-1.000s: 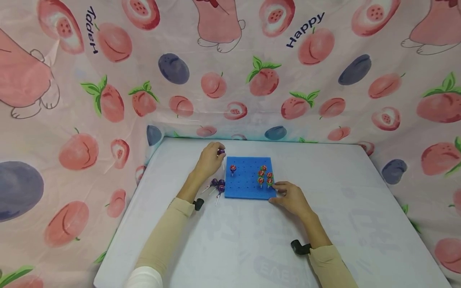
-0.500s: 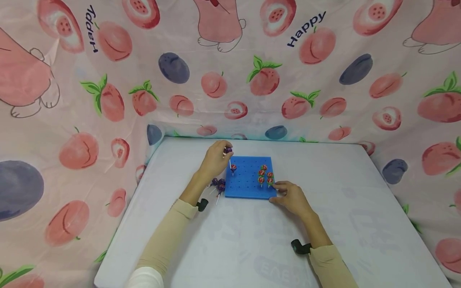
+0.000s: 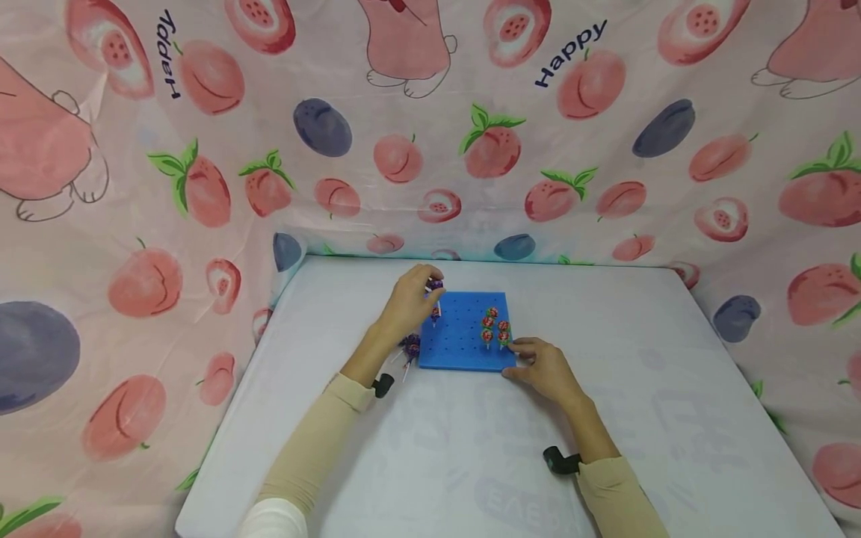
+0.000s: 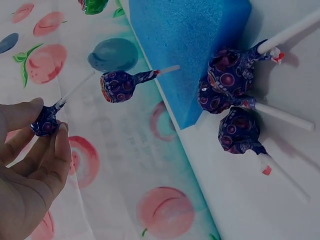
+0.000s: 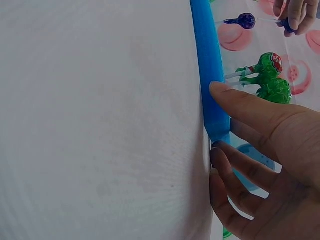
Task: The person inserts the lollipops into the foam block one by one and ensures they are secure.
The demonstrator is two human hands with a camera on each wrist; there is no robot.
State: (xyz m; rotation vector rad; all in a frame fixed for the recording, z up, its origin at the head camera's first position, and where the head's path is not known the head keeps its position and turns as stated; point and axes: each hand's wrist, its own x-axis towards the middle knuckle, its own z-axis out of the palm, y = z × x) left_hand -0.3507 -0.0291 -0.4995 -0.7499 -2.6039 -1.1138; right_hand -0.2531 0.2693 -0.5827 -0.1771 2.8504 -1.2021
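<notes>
OK so the blue board sits a bit right of center in the head view, lying flat on a white desk. Its top edge runs near the desk's back edge with only a strip of white between, while there's loads more room below it and off to the right.

Left hand is over the board's upper-left corner, fingers and thumb clamped on the head of a purple lollipop. Stick points down and the tip looks to be above the board. It's tight over there: a standing purple lollipop is planted right near the left edge, and the hand half covers it in the head view. Just outside that same edge lie three loose purple lollipops in a bunch, sticks aimed toward the lower left, right beside that forearm. Can't tell if their heads actually touch the board's side.

Right hand has the lower-right corner: thumb on the bottom edge, fingers bent round by the right edge, so thumb and fingers are apart with the corner between them. Five green-and-red lollipops stand close to that right edge, the nearest one just beside the index finger.

Between the two planted groups there's a wide run of blue with rows of little holes. The forearms come in from lower left and lower right, well apart, with a big stretch of white between them.
</notes>
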